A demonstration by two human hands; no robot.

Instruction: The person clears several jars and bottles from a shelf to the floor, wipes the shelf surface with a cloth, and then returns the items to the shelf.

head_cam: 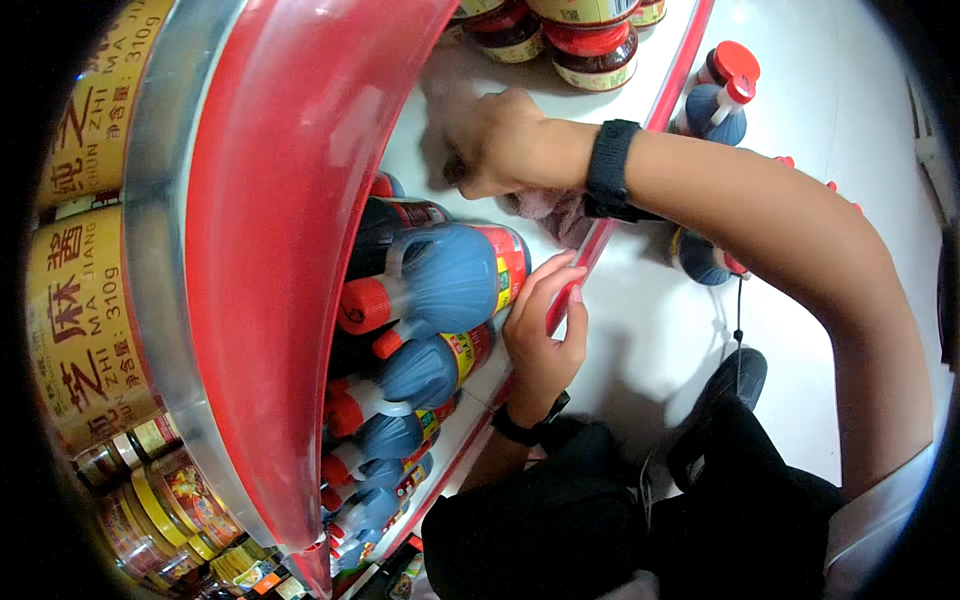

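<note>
My right hand (499, 146) reaches over the white bottom shelf (412, 112), blurred, its fingers curled down. A pinkish cloth (551, 214) comes out from under that hand and wrist; the fingers' hold on it is partly hidden. My left hand (546, 319) is at the shelf's red front strip (592, 247), fingers and thumb apart, close to the base of a large plastic jug of dark liquid (450, 277) with a red cap. Whether the fingertips touch the jug is unclear. More such jugs (420, 371) are lined up beside it.
An upper shelf with a wide red edge (277, 247) overhangs the jugs and bears yellow-labelled containers (82, 322). Stacked glass jars (592, 56) stand at the far end. On the white floor are a red-lidded container (735, 64), a jug (712, 112) and another dark bottle (701, 255).
</note>
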